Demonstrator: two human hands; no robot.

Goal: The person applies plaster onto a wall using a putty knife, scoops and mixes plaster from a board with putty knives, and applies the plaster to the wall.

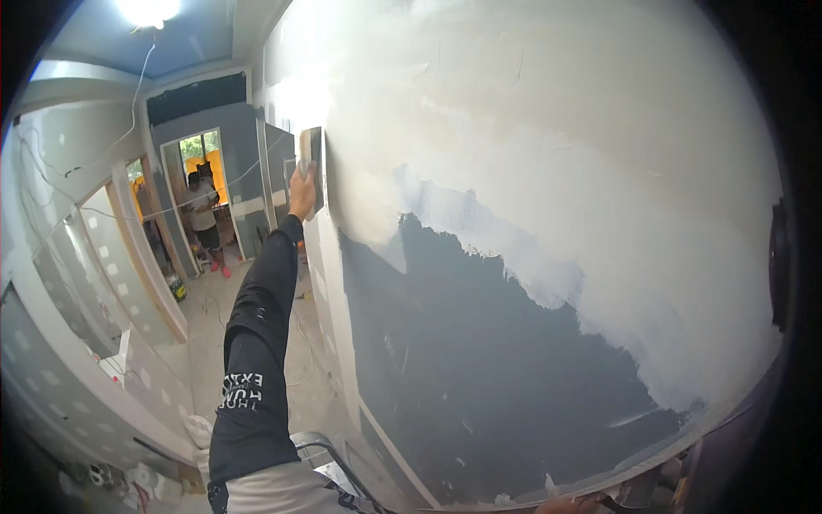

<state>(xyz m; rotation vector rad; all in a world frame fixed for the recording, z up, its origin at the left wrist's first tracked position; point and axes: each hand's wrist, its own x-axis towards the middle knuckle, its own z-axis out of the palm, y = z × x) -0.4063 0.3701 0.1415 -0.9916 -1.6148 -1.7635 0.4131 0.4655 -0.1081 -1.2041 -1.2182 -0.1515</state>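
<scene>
My left arm, in a black sleeve, stretches forward along the wall (514, 343). My left hand (302, 195) is closed on the handle of a plastering trowel (316, 158), its blade upright at the wall's far edge. The upper wall carries a pale, smeared coat of plaster (548, 111). Below it a dark grey patch (479, 360) shows, with a ragged, stepped border. At the bottom edge, right of centre, a bit of skin shows that looks like my right hand (567, 505). Its fingers are cut off by the frame, so I cannot tell its grip.
A curved metal rail (321, 441) stands beside my arm. Loose cable (141, 94) hangs from the bright ceiling lamp (150, 10) and crosses the corridor. A person (204, 214) stands in the far doorway. A bucket (176, 287) sits on the floor at the left; panelled walls with pale filler spots line that side.
</scene>
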